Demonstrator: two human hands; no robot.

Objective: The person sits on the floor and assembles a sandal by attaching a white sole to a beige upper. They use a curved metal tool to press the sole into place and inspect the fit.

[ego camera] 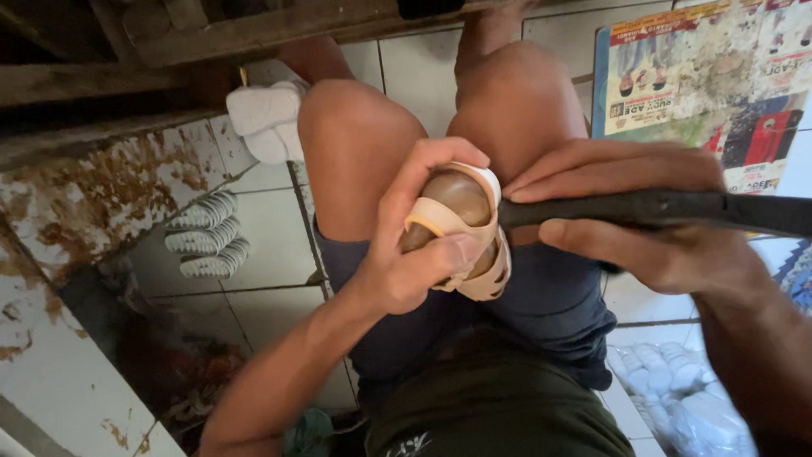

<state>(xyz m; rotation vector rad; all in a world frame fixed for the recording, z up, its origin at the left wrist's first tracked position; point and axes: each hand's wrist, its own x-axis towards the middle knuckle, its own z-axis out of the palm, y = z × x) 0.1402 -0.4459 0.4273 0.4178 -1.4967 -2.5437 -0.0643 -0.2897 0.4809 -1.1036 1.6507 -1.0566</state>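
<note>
Seated, knees bent toward twelve o'clock: the left hand (423,245) curls closed, thumb and fingers wrapped; the right hand (630,211) reaches in from three o'clock, fingers clenched.

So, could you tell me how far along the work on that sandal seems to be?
Mid-way, it seems. Done: the beige sandal already sits over a brown last. In hand: the left hand grips it on the lap while the right hand presses a black tool against it. Left: white soles lie unused on the floor; none shows on this sandal.

Sandal (461,233) between knees (355,127), tool (660,210) at right
</note>
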